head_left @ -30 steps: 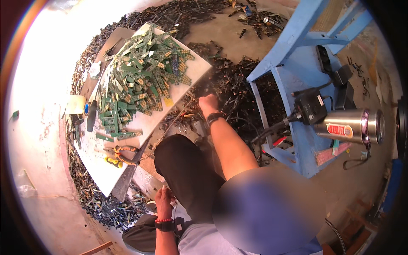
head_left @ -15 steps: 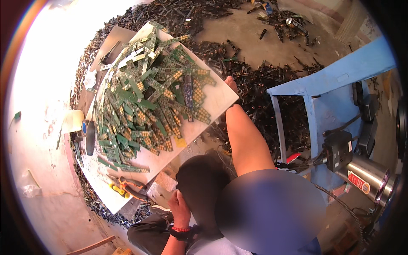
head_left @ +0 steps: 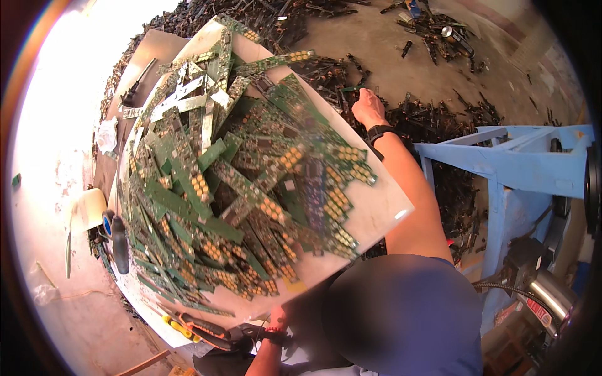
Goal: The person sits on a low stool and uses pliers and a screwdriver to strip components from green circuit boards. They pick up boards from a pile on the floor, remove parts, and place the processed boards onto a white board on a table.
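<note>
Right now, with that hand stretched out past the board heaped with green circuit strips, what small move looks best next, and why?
Probably lower the right hand a little and close its fingers on one dark scrap. The hand sits at the far edge of the white board, over the dark scrap pile, and seems to hold nothing. The left hand stays low beside the pliers.

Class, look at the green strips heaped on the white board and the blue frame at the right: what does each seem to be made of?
Green strips: likely laminate circuit board, judging by the matte green coating and gold contact pads.
White board: smooth and faintly glossy, perhaps stone or laminate; unclear.
Blue frame: probably painted metal, with thin straight angular bars and scuffed paint.
</note>
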The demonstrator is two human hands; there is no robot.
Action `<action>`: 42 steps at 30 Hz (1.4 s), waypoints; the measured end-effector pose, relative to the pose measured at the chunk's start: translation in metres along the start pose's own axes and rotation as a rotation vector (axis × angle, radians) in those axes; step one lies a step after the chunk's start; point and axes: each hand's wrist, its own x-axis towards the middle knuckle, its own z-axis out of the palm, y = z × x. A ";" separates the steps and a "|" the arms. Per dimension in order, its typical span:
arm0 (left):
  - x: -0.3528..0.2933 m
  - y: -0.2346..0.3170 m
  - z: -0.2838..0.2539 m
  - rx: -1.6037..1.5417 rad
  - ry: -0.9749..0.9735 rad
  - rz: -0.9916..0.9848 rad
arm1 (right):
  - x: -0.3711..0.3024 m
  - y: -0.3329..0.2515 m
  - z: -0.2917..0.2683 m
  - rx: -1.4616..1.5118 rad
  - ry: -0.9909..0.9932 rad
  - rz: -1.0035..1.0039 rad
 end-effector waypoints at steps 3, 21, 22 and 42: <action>-0.006 -0.014 -0.006 -0.017 0.011 -0.106 | 0.011 -0.011 -0.001 -0.106 -0.101 0.013; 0.019 -0.029 -0.023 -0.081 0.044 -0.321 | 0.052 -0.021 0.031 -0.200 -0.082 -0.077; 0.019 -0.031 -0.024 -0.082 0.046 -0.328 | 0.051 -0.016 0.034 -0.207 -0.072 -0.072; 0.039 -0.076 -0.025 -0.044 0.125 -0.167 | -0.010 -0.007 0.001 1.468 0.373 0.317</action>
